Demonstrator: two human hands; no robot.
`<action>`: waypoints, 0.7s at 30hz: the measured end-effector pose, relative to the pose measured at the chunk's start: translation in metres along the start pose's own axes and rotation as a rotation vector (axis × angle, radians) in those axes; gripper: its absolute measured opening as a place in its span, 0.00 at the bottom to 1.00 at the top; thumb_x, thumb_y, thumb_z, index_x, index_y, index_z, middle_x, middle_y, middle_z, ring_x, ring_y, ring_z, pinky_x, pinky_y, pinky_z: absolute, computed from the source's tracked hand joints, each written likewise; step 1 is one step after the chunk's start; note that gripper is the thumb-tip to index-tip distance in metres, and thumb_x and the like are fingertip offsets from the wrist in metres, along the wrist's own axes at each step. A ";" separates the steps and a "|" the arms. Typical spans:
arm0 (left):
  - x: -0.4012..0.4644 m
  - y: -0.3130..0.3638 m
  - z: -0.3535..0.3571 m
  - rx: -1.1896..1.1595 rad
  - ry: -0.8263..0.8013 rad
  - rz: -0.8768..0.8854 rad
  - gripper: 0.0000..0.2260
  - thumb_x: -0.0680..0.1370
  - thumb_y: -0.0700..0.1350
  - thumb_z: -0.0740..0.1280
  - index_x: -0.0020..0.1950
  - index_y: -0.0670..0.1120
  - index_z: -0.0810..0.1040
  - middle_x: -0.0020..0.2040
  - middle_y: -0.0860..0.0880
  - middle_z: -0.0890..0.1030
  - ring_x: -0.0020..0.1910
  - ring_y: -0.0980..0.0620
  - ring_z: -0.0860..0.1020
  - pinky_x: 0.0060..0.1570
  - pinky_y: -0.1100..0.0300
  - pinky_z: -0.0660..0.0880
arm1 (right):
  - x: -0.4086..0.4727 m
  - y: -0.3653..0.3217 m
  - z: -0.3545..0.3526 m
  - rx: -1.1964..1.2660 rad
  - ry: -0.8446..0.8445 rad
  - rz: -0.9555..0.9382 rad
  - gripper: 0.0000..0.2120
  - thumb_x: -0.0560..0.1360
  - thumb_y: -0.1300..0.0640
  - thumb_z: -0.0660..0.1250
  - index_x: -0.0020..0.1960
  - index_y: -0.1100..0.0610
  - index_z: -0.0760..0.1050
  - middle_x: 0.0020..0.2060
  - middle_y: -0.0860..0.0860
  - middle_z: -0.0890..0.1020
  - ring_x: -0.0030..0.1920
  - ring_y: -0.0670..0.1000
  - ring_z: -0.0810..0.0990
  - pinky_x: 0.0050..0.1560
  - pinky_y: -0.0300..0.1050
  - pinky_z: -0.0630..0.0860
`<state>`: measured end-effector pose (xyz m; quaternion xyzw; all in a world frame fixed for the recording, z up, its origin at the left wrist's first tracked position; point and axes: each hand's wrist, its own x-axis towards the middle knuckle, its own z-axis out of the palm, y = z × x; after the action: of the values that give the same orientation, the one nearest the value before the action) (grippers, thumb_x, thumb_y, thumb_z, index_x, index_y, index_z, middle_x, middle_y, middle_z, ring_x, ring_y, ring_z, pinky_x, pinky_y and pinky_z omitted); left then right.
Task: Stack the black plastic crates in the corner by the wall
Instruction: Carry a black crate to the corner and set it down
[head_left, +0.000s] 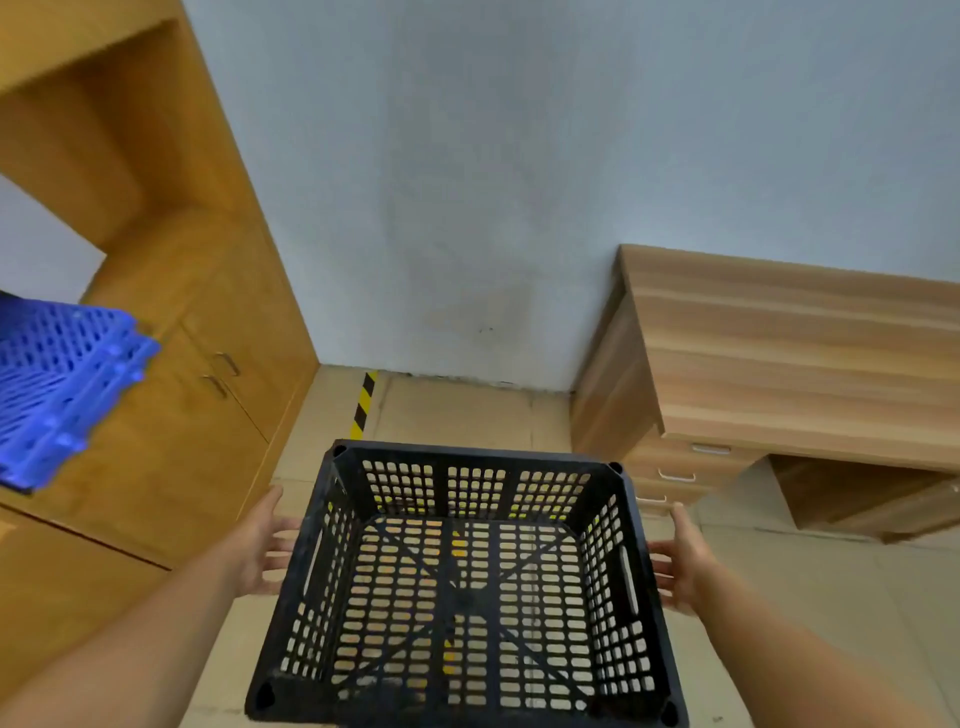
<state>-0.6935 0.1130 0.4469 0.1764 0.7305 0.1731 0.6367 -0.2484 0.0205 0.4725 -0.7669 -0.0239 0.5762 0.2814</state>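
Here, both hands (260, 545) (680, 561) spread open beside black crate (467, 582), floor (467, 410) btwn cabinet/desk.

The crate (467, 582) was black, its walls and base pierced by a grid of small slots. A yellow-and-black striped tape (363, 404) ran over the beige floor (457, 415). The wall (519, 182) was pale grey-blue, the cabinet (171, 322) honey-orange, the desk (789, 353) light streaked woodgrain, and the slatted crates (57, 384) bright blue.

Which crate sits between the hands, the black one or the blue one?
The black crate, flanked by the left hand and right hand; the blue crate is off left.
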 end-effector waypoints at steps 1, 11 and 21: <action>0.006 0.010 -0.010 -0.005 -0.008 -0.004 0.29 0.78 0.66 0.49 0.48 0.42 0.74 0.43 0.42 0.72 0.42 0.44 0.71 0.44 0.50 0.68 | 0.001 -0.009 0.015 -0.012 0.007 -0.003 0.37 0.75 0.32 0.46 0.56 0.65 0.71 0.48 0.61 0.77 0.46 0.59 0.76 0.39 0.48 0.71; 0.081 0.123 -0.089 0.012 -0.033 0.030 0.30 0.78 0.66 0.49 0.53 0.41 0.76 0.45 0.40 0.75 0.45 0.42 0.73 0.46 0.47 0.71 | 0.022 -0.091 0.136 0.033 0.008 -0.002 0.39 0.75 0.31 0.47 0.65 0.64 0.68 0.53 0.62 0.76 0.50 0.60 0.75 0.41 0.51 0.71; 0.138 0.215 -0.078 -0.026 0.064 0.019 0.31 0.77 0.67 0.50 0.59 0.42 0.75 0.57 0.39 0.74 0.54 0.41 0.72 0.36 0.47 0.65 | 0.076 -0.180 0.190 0.103 0.015 -0.026 0.37 0.77 0.34 0.47 0.66 0.65 0.67 0.49 0.61 0.76 0.55 0.61 0.73 0.61 0.57 0.67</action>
<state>-0.7802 0.3656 0.4399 0.1694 0.7465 0.1944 0.6134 -0.3416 0.2764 0.4550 -0.7553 -0.0020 0.5674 0.3281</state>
